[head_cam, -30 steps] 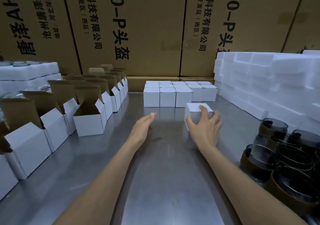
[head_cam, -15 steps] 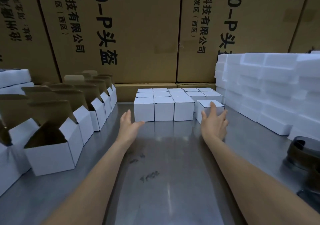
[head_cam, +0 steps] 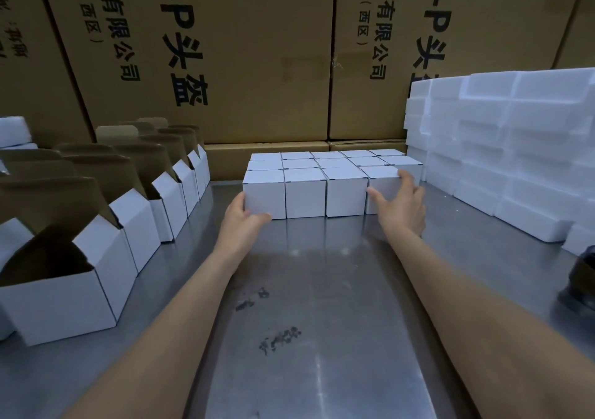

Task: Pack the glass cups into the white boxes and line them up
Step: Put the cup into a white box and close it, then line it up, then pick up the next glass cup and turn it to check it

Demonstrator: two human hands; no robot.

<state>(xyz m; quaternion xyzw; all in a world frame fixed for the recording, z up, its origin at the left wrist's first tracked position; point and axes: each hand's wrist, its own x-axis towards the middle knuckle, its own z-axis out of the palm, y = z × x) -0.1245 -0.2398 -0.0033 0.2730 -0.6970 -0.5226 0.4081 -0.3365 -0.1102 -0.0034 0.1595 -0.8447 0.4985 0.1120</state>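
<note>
Worktop (head_cam: pixel 322 338) of steel lies nearest. On it the left hand (head_cam: pixel 240 222) rests with relaxed fingers on the left end of the front row of closed white boxes (head_cam: pixel 304 193). The right hand (head_cam: pixel 402 206) presses straight fingers on the rightmost box (head_cam: pixel 381 181), touching its neighbour.

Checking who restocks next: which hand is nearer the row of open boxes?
Left. The left hand touches the closed front-row box nearest the open boxes; the right hand is at the row's far end.

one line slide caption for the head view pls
Left hand and right hand square up the front row of closed white boxes on the steel table.
</note>
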